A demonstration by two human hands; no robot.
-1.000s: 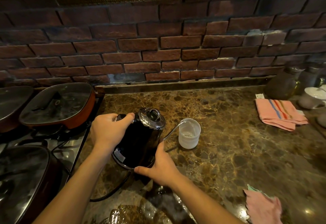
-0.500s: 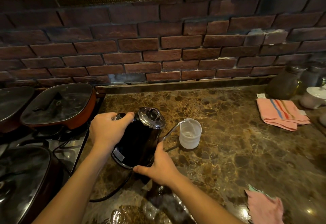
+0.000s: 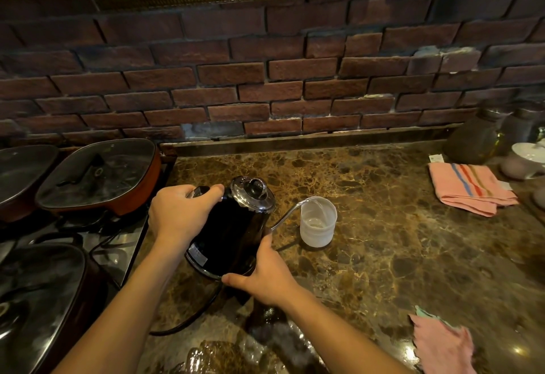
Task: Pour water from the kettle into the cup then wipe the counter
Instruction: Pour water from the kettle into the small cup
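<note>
Kettle (image 3: 233, 232) (black, steel lid) tilts over the counter (image 3: 383, 241), left hand (image 3: 180, 217) gripping its handle, right hand (image 3: 265, 276) cupping its base, spout streaming into the cup (image 3: 318, 221).

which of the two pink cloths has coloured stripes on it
The folded pink cloth at the far right, near the jars. The crumpled pink cloth at the near right edge shows no stripes.
</note>
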